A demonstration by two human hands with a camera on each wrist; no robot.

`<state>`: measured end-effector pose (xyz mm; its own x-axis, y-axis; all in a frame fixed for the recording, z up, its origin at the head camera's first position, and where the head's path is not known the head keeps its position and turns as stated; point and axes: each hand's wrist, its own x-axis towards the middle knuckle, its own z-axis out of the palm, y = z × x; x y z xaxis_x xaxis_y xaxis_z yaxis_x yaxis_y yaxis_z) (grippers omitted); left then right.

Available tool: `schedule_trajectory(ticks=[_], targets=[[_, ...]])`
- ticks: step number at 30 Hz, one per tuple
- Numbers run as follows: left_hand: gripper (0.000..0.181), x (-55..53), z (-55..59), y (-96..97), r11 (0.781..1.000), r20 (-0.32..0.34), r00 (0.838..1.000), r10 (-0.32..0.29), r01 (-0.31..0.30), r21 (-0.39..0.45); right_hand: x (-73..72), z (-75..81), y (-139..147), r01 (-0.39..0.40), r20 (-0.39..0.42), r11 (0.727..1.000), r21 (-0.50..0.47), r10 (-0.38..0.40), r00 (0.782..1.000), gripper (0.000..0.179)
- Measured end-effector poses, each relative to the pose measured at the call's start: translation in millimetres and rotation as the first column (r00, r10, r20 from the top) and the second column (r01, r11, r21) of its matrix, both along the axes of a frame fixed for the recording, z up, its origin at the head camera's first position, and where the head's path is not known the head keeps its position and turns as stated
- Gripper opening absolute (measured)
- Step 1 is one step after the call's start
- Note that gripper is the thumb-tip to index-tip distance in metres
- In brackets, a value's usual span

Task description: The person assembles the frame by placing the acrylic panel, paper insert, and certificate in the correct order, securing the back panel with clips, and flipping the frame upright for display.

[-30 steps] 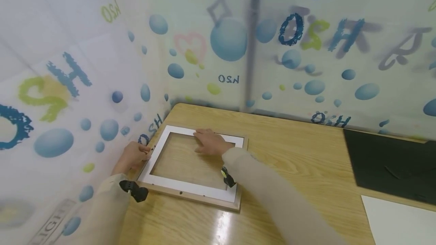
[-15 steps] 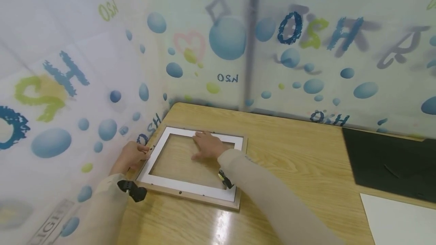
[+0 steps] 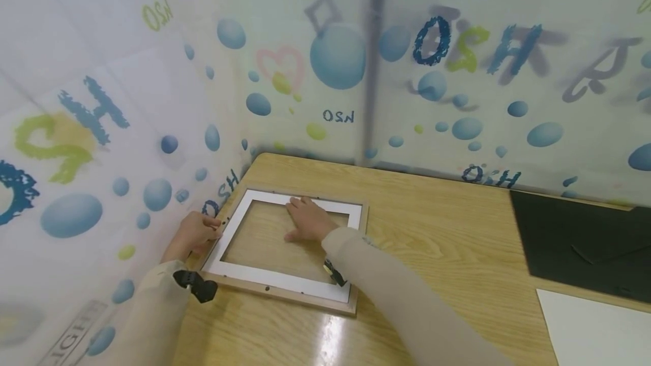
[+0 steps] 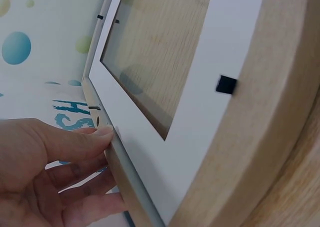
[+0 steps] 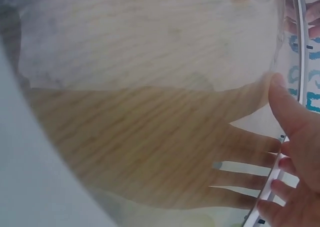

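A wooden picture frame (image 3: pixel 310 297) with a white mat (image 3: pixel 280 279) lies on the table at the left, near the wall. Small black tabs (image 4: pixel 226 84) stick out along its inner edge. A clear, shiny sheet (image 5: pixel 150 147) fills the window, mirroring the right hand and showing wood grain. My left hand (image 3: pixel 195 233) holds the frame's left side, thumb tip at the top edge and fingers against the outer side. My right hand (image 3: pixel 309 220) rests with fingers extended at the far border of the mat, its thumb reaching over the clear sheet.
A black board (image 3: pixel 585 242) lies at the right of the wooden table (image 3: pixel 432 230), with a white sheet (image 3: pixel 595 326) nearer to me. Patterned walls (image 3: pixel 285 100) stand close along the left and back edges. Dark wrist straps (image 3: pixel 195 286) sit on both sleeves.
My right hand has shifted slightly toward me, its thumb spreading further from the fingers over the clear sheet. The left hand keeps its place on the frame's side.
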<state>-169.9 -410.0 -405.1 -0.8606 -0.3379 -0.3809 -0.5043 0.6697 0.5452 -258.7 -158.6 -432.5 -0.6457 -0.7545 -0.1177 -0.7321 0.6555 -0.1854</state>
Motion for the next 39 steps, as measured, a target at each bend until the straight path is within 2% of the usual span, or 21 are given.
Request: schedule_trajectory(ticks=[8,16,22,27,31,39], targets=[[0.039,-1.1,-1.9,0.3,1.000,0.004,1.000,0.021,-0.020,-0.009,0.8,0.0,2,-0.005,-0.002,1.000,-0.024,0.005,1.000,0.083],[0.038,-1.8,-5.1,1.3,0.999,0.014,0.999,0.033,-0.033,-0.022,-0.6,1.2,4,0.019,0.088,0.997,-0.075,-0.013,0.996,0.083],[0.038,-1.9,-1.7,1.4,0.999,0.009,1.000,0.015,-0.015,-0.029,5.5,5.1,9,-0.037,0.132,0.992,-0.123,0.053,0.990,0.077],[0.038,-3.9,0.3,1.4,1.000,0.009,1.000,0.002,-0.002,-0.022,15.0,7.5,19,-0.135,0.124,0.988,-0.073,0.143,0.982,0.077],[0.039,-6.9,-0.1,2.4,1.000,0.016,1.000,-0.002,0.002,-0.005,25.0,9.1,29,-0.178,0.116,0.984,-0.017,0.179,0.977,0.079],[0.040,-10.5,-1.1,7.7,0.999,0.000,1.000,-0.017,0.017,0.036,53.5,19.7,56,-0.274,0.086,0.957,0.093,0.267,0.960,0.079]])
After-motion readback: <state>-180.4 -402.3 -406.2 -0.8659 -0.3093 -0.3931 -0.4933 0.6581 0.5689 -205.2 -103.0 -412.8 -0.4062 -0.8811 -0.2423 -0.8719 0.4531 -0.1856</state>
